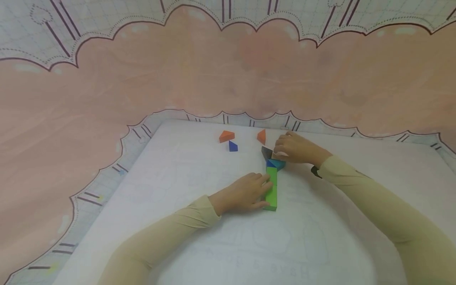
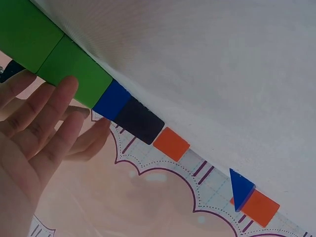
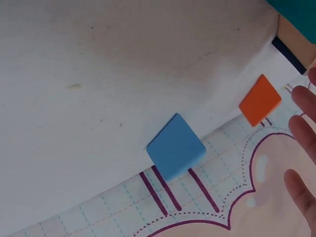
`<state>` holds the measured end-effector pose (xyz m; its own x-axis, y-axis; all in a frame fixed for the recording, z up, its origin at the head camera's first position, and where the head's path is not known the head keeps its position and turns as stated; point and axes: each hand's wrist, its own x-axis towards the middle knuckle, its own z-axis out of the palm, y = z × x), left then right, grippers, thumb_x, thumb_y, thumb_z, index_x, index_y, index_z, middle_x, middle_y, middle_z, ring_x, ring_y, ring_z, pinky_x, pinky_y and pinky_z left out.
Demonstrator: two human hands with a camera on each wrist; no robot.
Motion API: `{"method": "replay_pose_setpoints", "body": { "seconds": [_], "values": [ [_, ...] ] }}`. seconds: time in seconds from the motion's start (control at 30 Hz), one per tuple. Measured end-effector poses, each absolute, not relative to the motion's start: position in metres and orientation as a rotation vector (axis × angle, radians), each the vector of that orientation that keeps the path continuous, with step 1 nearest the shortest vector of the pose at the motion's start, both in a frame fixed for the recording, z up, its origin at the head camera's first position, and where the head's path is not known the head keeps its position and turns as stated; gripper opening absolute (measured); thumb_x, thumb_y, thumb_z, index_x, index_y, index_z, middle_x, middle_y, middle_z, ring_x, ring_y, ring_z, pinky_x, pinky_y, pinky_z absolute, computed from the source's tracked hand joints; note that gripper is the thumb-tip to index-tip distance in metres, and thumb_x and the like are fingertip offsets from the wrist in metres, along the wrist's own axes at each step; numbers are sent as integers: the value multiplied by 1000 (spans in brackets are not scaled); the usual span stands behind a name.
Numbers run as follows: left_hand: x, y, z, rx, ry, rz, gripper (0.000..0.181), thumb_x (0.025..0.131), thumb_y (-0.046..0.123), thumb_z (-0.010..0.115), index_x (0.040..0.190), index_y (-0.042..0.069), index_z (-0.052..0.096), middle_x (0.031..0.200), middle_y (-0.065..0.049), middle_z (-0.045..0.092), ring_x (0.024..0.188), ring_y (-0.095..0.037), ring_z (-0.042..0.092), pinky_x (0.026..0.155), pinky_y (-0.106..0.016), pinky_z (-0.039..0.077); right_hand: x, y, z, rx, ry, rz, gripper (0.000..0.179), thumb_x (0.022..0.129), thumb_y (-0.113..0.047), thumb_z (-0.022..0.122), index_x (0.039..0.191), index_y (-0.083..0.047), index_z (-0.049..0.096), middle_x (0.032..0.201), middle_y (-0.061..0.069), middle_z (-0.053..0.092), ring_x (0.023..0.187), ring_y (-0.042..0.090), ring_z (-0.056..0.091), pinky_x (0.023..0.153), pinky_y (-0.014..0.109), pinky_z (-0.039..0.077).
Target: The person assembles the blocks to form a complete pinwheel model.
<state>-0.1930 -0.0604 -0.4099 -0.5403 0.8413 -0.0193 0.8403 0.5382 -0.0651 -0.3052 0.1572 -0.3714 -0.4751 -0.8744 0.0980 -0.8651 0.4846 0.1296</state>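
Two green blocks (image 1: 272, 190) lie end to end on the white surface. My left hand (image 1: 249, 192) rests along their left side, with extended fingers (image 2: 68, 94) touching them. Beyond the green blocks sit a dark blue triangular block (image 1: 269, 163) and a teal block (image 1: 280, 164). A black block (image 1: 266, 153) slants away behind these, beside a tan block (image 3: 295, 42). My right hand (image 1: 297, 148) pinches the tan block, partly covering it from above. Right fingertips (image 3: 297, 126) are spread at the edge of the right wrist view.
At the far side lie two orange blocks (image 1: 226, 136) and a small blue block (image 1: 233, 146). A light blue block (image 3: 176, 148) shows in the right wrist view. The white table (image 1: 178, 158) ends at a scalloped cloth (image 1: 231, 71) with a printed border.
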Motion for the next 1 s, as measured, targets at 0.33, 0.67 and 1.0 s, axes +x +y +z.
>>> {"method": "replay_pose_setpoints", "body": {
  "seconds": [0.33,0.67,1.0],
  "values": [
    [-194,-61,-409,-1503,-2743,111,54,94,52,45,131,13,43,137,-7,45,119,-18,49,105,-33,38,-303,159,-371,1519,-2617,-102,10,81,-13,71,92,-11,72,94,5,70,93,24,61,90,48,46],
    [-192,-60,-407,-1497,-2741,125,54,93,52,45,131,14,43,137,-7,45,119,-18,49,106,-32,38,-307,161,-371,1507,-2621,-85,10,80,-12,72,90,-11,73,93,5,70,92,24,61,89,48,46],
    [-192,-60,-407,-1490,-2756,119,54,94,52,45,132,14,43,138,-7,45,121,-19,48,107,-34,37,-308,163,-374,1523,-2615,-62,11,79,-11,73,90,-11,73,92,4,70,92,23,61,87,46,46]
  ]
}}
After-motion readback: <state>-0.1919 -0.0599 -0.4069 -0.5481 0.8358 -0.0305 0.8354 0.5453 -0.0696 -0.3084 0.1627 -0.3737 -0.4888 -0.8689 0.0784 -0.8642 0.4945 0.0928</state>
